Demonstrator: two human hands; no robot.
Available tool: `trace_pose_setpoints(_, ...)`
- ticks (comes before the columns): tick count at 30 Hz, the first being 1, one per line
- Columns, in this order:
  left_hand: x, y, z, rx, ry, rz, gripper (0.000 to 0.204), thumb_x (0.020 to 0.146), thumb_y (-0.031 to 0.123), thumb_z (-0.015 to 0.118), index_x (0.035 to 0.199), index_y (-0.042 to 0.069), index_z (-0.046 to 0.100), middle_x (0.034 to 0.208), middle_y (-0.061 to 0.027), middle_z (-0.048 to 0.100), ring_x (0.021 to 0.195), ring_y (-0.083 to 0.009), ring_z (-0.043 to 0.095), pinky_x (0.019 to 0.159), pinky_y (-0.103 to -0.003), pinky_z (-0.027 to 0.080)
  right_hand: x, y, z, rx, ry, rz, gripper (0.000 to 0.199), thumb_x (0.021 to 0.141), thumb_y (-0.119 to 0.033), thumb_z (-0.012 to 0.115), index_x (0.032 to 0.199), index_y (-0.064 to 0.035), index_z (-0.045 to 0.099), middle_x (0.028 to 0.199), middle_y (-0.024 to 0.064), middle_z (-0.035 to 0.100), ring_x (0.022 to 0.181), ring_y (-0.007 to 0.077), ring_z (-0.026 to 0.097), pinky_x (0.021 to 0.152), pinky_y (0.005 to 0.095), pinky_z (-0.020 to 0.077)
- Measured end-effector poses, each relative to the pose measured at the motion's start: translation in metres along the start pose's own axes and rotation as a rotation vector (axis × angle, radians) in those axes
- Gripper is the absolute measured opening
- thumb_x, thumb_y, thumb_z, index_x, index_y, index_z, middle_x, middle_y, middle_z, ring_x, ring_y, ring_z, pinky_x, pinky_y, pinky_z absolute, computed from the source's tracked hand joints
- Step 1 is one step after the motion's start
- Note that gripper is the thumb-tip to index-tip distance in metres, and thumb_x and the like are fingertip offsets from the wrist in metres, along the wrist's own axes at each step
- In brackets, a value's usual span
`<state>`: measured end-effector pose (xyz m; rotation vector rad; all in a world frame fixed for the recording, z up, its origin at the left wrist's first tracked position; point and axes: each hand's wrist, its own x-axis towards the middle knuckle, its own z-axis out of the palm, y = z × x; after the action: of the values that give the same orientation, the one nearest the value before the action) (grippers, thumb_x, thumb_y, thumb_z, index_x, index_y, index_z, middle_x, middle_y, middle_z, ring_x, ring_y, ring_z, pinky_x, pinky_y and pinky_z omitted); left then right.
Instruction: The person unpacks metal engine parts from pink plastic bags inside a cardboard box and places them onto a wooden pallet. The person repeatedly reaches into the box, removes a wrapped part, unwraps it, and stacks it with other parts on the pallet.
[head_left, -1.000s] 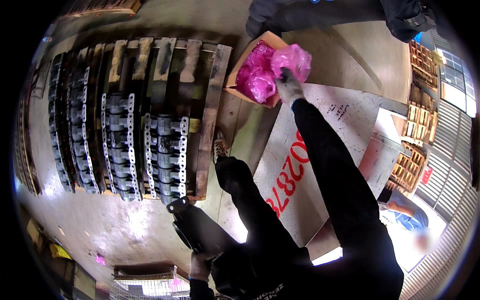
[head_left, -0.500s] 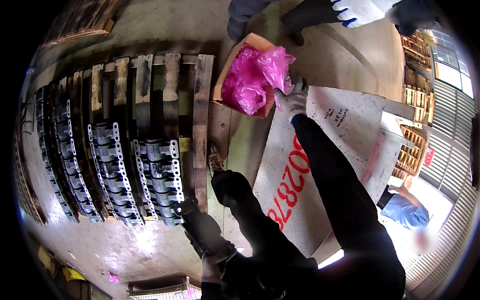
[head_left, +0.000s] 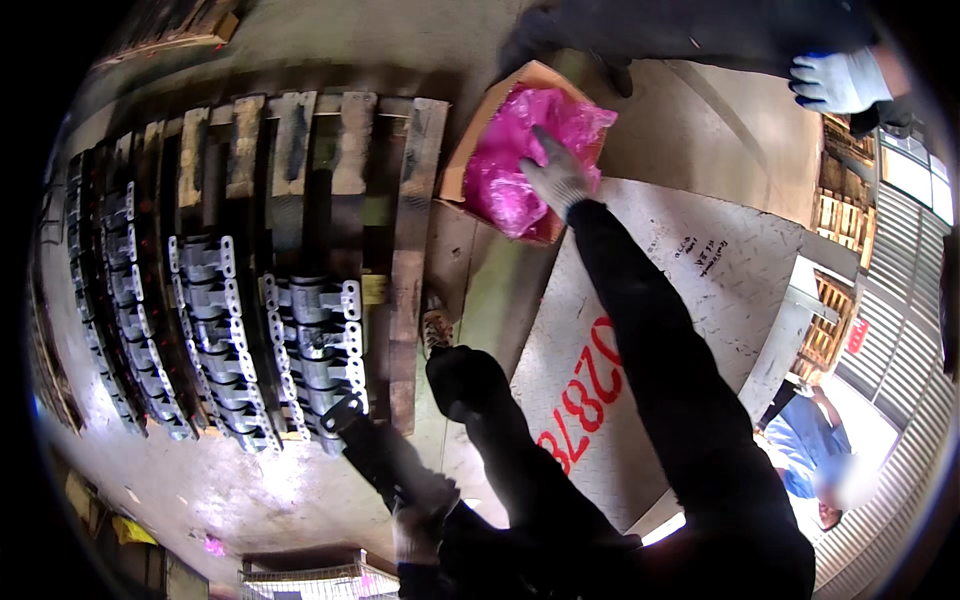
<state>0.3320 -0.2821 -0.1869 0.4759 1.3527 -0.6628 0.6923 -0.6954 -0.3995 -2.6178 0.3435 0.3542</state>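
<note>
My right hand [head_left: 555, 175], in a grey glove, reaches onto the pink plastic bags [head_left: 500, 145] in an open cardboard box [head_left: 462, 170]. Its fingers are stretched out and apart on the plastic. Low in the view, my gloved left hand [head_left: 425, 510] is closed round a dark elongated part [head_left: 375, 455] with a rounded end. Blur and shadow hide that part's exact kind. Its far end overlaps the nearest row of metal castings [head_left: 318, 330] in the picture; whether they touch, I cannot tell.
Further rows of castings [head_left: 215, 335] lie on a wooden pallet [head_left: 415, 200] at left. A metal plate [head_left: 700, 240] with red markings slopes beside my right arm. Beyond the box stands a person in dark trousers [head_left: 690, 35] with a gloved hand [head_left: 840, 82]. Another person's blue shirt [head_left: 805, 435] shows at right.
My right hand has moved from the box's right edge inward over the plastic. The raised pink bag has sunk into the box. The person beyond has shifted right.
</note>
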Motion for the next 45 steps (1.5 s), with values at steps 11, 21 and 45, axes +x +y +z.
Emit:
trace_pose_setpoints(11,0.033,0.013,0.040,-0.056,-0.157,-0.097,0.039,0.079,-0.004,0.067,0.118,-0.001,0.062,0.111,-0.0154,0.069,0.108,-0.0298,0.067,0.103,-0.048,0.054,-0.220,-0.115,-0.031,0.624,-0.501,0.076,0.082,0.087,-0.013,0.078,0.154,-0.0042,0.031,0.130,0.0133,0.058,0.120,0.0204,0.057,0.104,0.0337,0.0470)
trace_pose_setpoints(21,0.077,0.016,0.041,0.547,-0.065,0.129,0.045,0.071,0.003,0.074,0.114,-0.007,0.064,0.100,-0.0143,0.073,0.093,-0.0234,0.071,0.081,-0.035,0.056,-0.315,-0.191,0.052,0.836,-0.998,0.400,0.077,0.078,-0.023,0.086,0.140,0.0005,0.046,0.132,0.0134,0.060,0.119,0.0205,0.059,0.104,0.0340,0.0481)
trace_pose_setpoints(45,0.073,0.124,0.142,1.746,-0.082,0.688,0.099,0.075,0.057,0.074,0.142,-0.009,0.042,0.143,-0.0263,0.048,0.135,-0.0383,0.045,0.112,-0.047,0.036,-0.162,-0.241,0.045,0.857,-0.888,0.454,0.043,0.082,-0.014,0.075,0.122,-0.0023,0.066,0.115,0.0062,0.069,0.101,0.0133,0.066,0.087,0.0299,0.0545)
